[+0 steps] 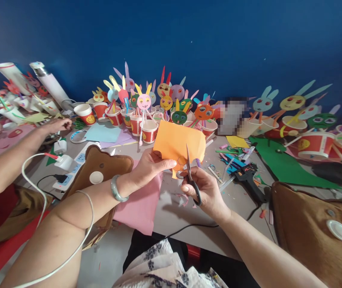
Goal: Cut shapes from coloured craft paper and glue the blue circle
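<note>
My left hand (155,163) pinches a sheet of orange paper (177,138) by its lower left edge, thumb on top. A drawn outline shows faintly near the sheet's ragged lower edge. Black-handled scissors (192,180) are in my right hand (205,192), with fingers in and around the handles. Their blades point up and lie across the lower part of the orange sheet. Whether the blades are apart is hard to make out. Beneath my left wrist, pink paper (141,204) hangs over the table edge.
Paper cups (149,131) with paper rabbit faces (144,102) line the wall side. A glue gun (250,182), green paper (291,164) and a brown plush warmer (315,224) lie right. Left are a power strip (71,170), another brown warmer (105,168) and a co-worker's arm (17,160). A white cable crosses my left arm.
</note>
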The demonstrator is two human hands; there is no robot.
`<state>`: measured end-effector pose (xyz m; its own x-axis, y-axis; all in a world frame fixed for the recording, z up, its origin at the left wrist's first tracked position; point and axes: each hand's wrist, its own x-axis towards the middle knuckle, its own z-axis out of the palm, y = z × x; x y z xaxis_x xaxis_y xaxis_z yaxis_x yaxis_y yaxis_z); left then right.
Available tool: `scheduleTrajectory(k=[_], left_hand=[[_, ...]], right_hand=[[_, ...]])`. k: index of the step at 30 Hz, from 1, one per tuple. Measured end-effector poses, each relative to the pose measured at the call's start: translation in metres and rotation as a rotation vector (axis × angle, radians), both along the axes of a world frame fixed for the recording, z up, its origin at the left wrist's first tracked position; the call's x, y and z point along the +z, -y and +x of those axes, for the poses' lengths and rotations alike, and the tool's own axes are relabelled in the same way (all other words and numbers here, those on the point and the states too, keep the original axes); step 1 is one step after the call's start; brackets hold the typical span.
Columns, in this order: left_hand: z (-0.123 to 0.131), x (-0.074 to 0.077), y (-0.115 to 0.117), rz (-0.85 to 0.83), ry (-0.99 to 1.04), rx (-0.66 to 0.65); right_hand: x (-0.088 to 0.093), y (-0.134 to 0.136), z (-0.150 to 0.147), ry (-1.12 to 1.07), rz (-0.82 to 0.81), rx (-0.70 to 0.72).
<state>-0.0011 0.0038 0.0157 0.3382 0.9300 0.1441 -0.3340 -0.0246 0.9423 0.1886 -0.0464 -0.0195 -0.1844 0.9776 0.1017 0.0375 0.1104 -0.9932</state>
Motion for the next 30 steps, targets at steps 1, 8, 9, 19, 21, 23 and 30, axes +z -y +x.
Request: scheduleTrajectory(k=[1, 8, 9, 19, 21, 23, 30], left_hand=[[-0.0001, -0.0001, -0.0002, -0.004, 0.011, -0.011], [-0.001, 0.0002, -0.0027, 0.001, 0.029, -0.053], [-0.0011, 0.0001, -0.0029, -0.003, 0.03, -0.056], [-0.0026, -0.0019, -0.003, -0.048, 0.029, -0.074], [-0.003, -0.0015, -0.0032, -0.057, 0.04, -0.058], [-0.0034, -0.0015, -0.0038, -0.057, 0.053, -0.037], [-0.0041, -0.0071, -0.0074, -0.009, 0.036, -0.006]], right_hand=[[0.0, -0.0001, 0.0, 0.0, -0.002, 0.002], [-0.0009, -0.0004, 0.0001, 0.004, -0.012, 0.003], [-0.0011, -0.0005, 0.0001, 0.0, -0.016, 0.004], [-0.0022, -0.0006, -0.0002, -0.007, -0.035, -0.003], [-0.003, -0.0006, -0.0001, -0.014, -0.035, 0.004], [-0.0039, -0.0007, -0.0001, -0.025, -0.037, 0.017], [-0.0055, -0.0018, 0.0008, -0.003, -0.034, 0.022]])
